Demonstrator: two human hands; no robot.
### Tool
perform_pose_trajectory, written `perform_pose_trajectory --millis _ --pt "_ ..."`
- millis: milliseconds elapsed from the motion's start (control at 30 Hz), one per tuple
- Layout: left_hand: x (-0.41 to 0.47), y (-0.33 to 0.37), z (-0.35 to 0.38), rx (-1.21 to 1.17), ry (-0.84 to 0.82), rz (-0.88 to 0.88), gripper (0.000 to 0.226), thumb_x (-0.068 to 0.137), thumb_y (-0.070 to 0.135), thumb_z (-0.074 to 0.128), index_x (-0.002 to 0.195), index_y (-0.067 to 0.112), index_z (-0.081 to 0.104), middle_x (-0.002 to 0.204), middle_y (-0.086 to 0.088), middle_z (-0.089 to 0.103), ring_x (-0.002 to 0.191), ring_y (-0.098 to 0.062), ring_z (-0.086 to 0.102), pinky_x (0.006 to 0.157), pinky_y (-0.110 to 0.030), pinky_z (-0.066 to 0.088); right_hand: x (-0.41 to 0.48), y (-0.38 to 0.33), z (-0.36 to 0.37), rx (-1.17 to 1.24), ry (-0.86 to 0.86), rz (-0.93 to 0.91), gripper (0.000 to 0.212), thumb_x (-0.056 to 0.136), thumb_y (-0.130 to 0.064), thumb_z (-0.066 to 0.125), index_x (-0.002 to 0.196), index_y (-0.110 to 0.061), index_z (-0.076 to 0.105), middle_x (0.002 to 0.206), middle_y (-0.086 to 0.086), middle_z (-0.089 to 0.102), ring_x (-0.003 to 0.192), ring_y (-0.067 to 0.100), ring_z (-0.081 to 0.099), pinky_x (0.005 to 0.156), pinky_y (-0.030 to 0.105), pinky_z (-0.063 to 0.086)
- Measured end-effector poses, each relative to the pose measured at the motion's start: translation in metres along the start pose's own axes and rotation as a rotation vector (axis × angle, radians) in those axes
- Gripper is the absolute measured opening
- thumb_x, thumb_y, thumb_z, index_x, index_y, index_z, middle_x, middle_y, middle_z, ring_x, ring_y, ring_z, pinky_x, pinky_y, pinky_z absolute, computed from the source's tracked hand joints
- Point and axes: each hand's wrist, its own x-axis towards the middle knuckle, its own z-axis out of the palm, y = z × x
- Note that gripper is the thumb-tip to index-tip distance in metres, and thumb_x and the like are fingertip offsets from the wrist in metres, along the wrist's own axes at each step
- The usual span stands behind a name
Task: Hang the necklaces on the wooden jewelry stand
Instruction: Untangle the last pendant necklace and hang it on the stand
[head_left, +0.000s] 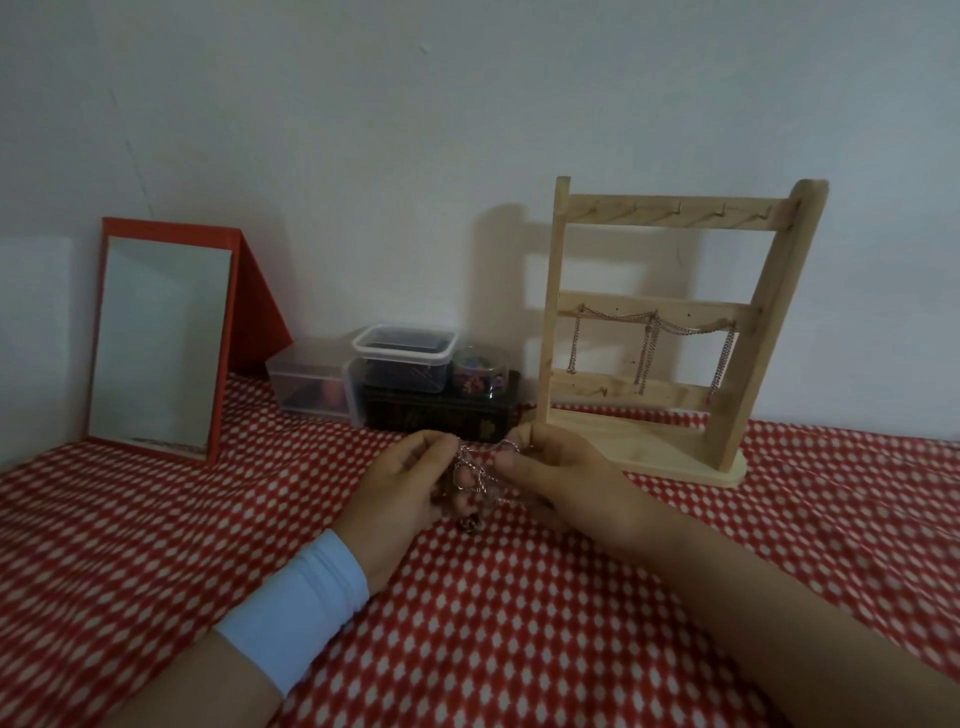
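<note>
Between the fingertips of both hands, low over the cloth, a thin silver necklace (475, 475) is bunched in loops. The left hand (405, 483) pinches one part of the chain with curled fingers. The right hand (556, 478) pinches another part just beside it, so the chain spans the small gap between them. A small dark pendant (470, 526) seems to dangle just below the left hand's fingers, though it is blurred.

Just beyond the right hand stands the wooden jewelry stand (763, 332), upright on its base with three cross rails. Silver chains (649, 332) already hang from the middle rail, draped from peg to peg; how many separate necklaces they make cannot be told. The top rail's hooks (675, 210) are bare. The task looks partly done: this necklace is not yet hung and likely needs untangling first.

Beyond the left hand sit clear plastic boxes (402, 358) and a dark box (441, 413). Farther to that hand's left leans a red-framed mirror (161, 343). A white wristband (296, 608) wraps the left wrist. Red dotted cloth (519, 623) lies beneath everything.
</note>
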Motion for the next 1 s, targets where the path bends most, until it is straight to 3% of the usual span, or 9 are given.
perform_pose_trajectory --millis 67,167,233,367,533,667,767,833,1000 --pt "0.0 0.001 0.0 0.027 -0.01 0.002 0.021 0.099 0.021 0.051 0.088 0.012 0.066 0.071 -0.004 0.064 0.062 -0.014 0.061 0.064 -0.033 0.051 0.003 0.001 0.0 0.023 0.018 -0.006 0.018 0.092 -0.013 0.071 0.104 -0.005 0.06 0.079 0.005 0.073 0.067 0.012 0.069 0.064 0.02 0.054" --pt "-0.001 0.002 0.003 -0.001 -0.024 0.002 0.02 0.1 0.019 0.049 0.09 0.012 0.065 0.069 -0.005 0.062 0.06 -0.015 0.058 0.061 -0.032 0.048 0.005 0.006 -0.002 -0.156 0.14 -0.012 0.05 0.08 -0.027 0.085 0.117 -0.021 0.053 0.095 0.001 0.077 0.093 0.015 0.074 0.091 0.032 0.057" --pt "-0.002 0.003 0.005 -0.004 -0.03 0.014 0.018 0.1 0.018 0.048 0.092 0.011 0.063 0.068 -0.006 0.06 0.06 -0.017 0.056 0.061 -0.032 0.048 0.004 0.007 -0.002 -0.229 0.208 -0.06 0.048 0.078 -0.03 0.087 0.109 -0.018 0.051 0.093 -0.002 0.076 0.093 0.012 0.073 0.091 0.033 0.057" --pt "-0.003 0.006 0.007 -0.034 -0.059 0.031 0.017 0.099 0.016 0.046 0.091 0.01 0.06 0.068 -0.008 0.057 0.061 -0.017 0.056 0.059 -0.03 0.049 0.004 0.009 -0.002 -0.311 0.15 -0.144 0.021 0.083 -0.03 0.082 0.081 -0.01 0.074 0.089 0.001 0.078 0.089 0.018 0.074 0.092 0.043 0.058" --pt "-0.005 0.011 0.007 0.025 -0.113 0.043 0.018 0.1 0.016 0.042 0.094 0.01 0.058 0.063 -0.008 0.057 0.056 -0.019 0.054 0.056 -0.03 0.047 0.003 0.008 0.001 -0.395 0.139 -0.156 0.009 0.09 -0.019 0.075 0.085 -0.016 0.081 0.088 -0.005 0.078 0.087 0.005 0.072 0.088 0.028 0.057" --pt "0.003 0.01 0.005 0.046 0.011 -0.034 0.024 0.102 0.013 0.038 0.084 0.009 0.053 0.055 -0.011 0.057 0.048 -0.023 0.052 0.049 -0.03 0.045 0.003 -0.002 0.0 -0.148 0.256 0.054 0.029 0.098 -0.023 0.056 0.088 -0.012 0.08 0.087 -0.003 0.078 0.082 0.004 0.069 0.079 0.02 0.051" --pt "0.007 0.011 0.01 -0.016 0.072 -0.107 0.024 0.101 0.011 0.034 0.082 0.009 0.049 0.057 -0.015 0.061 0.044 -0.024 0.053 0.047 -0.028 0.045 0.005 -0.006 -0.001 0.094 0.286 0.149 0.038 0.1 -0.022 0.043 0.094 -0.002 0.075 0.088 0.004 0.076 0.081 0.015 0.067 0.077 0.028 0.052" --pt "0.007 0.011 0.013 -0.055 0.084 -0.139 0.023 0.101 0.01 0.035 0.084 0.009 0.051 0.062 -0.013 0.063 0.048 -0.021 0.056 0.046 -0.027 0.048 0.006 -0.007 -0.001 0.284 0.256 0.143 0.032 0.102 -0.021 0.04 0.092 -0.003 0.064 0.087 0.007 0.071 0.076 0.018 0.061 0.076 0.032 0.049" --pt "0.006 0.011 0.007 -0.278 0.05 -0.165 0.017 0.096 0.011 0.04 0.083 0.013 0.051 0.065 -0.004 0.06 0.06 -0.014 0.053 0.069 -0.032 0.046 0.004 -0.009 -0.01 0.546 0.128 0.061 0.026 0.099 -0.037 0.052 0.089 -0.014 0.056 0.084 0.005 0.064 0.08 0.02 0.061 0.088 0.039 0.049"
